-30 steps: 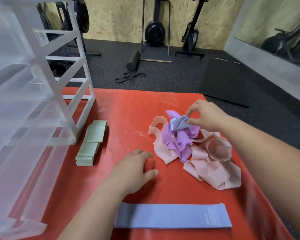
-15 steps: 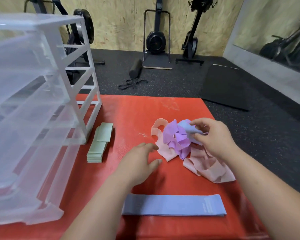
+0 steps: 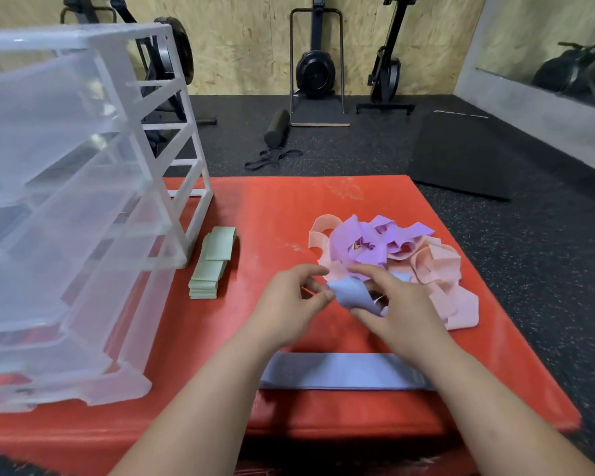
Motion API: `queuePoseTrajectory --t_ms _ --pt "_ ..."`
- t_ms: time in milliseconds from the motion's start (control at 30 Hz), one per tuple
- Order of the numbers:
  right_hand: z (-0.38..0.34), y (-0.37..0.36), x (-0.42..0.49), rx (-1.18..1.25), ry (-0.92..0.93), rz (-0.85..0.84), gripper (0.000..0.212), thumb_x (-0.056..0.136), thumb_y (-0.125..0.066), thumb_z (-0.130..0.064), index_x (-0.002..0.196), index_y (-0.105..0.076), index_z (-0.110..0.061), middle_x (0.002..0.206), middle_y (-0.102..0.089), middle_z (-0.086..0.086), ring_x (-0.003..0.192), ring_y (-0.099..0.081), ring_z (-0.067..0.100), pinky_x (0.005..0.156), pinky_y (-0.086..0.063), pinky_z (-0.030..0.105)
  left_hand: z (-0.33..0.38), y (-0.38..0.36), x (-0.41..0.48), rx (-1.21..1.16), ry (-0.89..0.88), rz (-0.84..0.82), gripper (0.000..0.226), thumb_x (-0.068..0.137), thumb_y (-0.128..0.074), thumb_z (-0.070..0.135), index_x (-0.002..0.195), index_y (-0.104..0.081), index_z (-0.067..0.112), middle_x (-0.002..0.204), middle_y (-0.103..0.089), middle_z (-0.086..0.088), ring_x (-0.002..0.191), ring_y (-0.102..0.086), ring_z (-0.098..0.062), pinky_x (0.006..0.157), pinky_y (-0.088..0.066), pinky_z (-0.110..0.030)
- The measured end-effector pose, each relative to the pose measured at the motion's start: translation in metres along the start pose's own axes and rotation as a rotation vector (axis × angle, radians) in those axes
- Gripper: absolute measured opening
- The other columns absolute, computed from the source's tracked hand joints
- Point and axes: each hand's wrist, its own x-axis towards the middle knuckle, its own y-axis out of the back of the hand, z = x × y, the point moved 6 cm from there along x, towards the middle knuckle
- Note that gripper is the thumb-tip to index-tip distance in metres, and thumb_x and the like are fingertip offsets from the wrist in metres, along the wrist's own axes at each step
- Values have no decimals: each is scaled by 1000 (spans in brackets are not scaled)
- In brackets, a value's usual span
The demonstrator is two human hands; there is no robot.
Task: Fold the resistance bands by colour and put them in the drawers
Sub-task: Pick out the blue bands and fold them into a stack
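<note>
A crumpled blue-grey band [image 3: 352, 293] hangs between both hands above the red mat [image 3: 272, 214]. My left hand [image 3: 291, 302] pinches its left edge, and my right hand [image 3: 397, 304] grips its right part. Behind them lies a tangled heap of purple bands [image 3: 371, 242] and pink bands [image 3: 440, 269]. Another blue-grey band [image 3: 344, 374] lies flat near the mat's front, partly under my forearms. Folded green bands [image 3: 212, 264] are stacked beside the clear plastic drawer unit [image 3: 66, 207] at the left.
The drawer unit's lower drawers stick out toward me. Beyond the mat is dark gym flooring with a black foam roller [image 3: 277, 132], a black floor mat [image 3: 461, 156] and exercise machines against the wooden wall.
My right hand has pulled the blue-grey band out of the heap toward me. My left hand has lifted off the mat and taken the band's other edge.
</note>
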Motion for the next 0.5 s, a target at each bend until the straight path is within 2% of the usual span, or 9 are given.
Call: queuePoseTrajectory --t_ms 67,167,267,367,433,500 --pt "-5 -7 1 95 7 -36 70 83 -86 -19 142 -55 -42 80 -64 -29 72 -59 3 71 -43 11 -2 7 2 -4 -10 26 30 93 -79 18 122 -75 27 83 -74 15 72 -65 -5 83 -59 -37" --pt "-1 -14 5 233 -41 -67 67 90 -81 -18 145 -51 -41 90 -73 -19 79 -65 6 81 -51 22 -4 16 -2 11 -11 30 28 91 -81 15 115 -76 29 83 -74 13 68 -62 -3 74 -55 -28" --pt "4 -12 6 115 -57 -21 61 89 -79 -16 140 -54 -38 91 -74 -17 81 -65 3 79 -49 23 -7 18 -10 -2 25 -1 31 91 -82 18 118 -72 30 82 -75 7 69 -63 -7 69 -49 -24" --pt "-7 -14 4 -80 39 35 51 87 -79 -17 131 -59 -35 91 -73 -24 74 -60 -9 74 -51 25 -5 13 -17 -82 103 -63 26 96 -77 22 121 -67 25 85 -78 1 75 -69 -19 70 -54 -37" --pt "-15 -22 3 -46 93 23 41 86 -80 -19 121 -65 -34 93 -75 -24 77 -63 -10 74 -53 25 -3 8 -21 -144 146 -107 22 102 -69 18 124 -68 17 97 -81 -8 83 -76 -20 82 -60 -46" --pt "-22 -32 1 56 114 -29 33 86 -83 -18 114 -72 -31 93 -76 -20 85 -69 -2 77 -55 21 -2 8 -24 -184 174 -108 20 104 -63 11 123 -69 11 106 -80 -13 92 -79 -25 90 -60 -49"
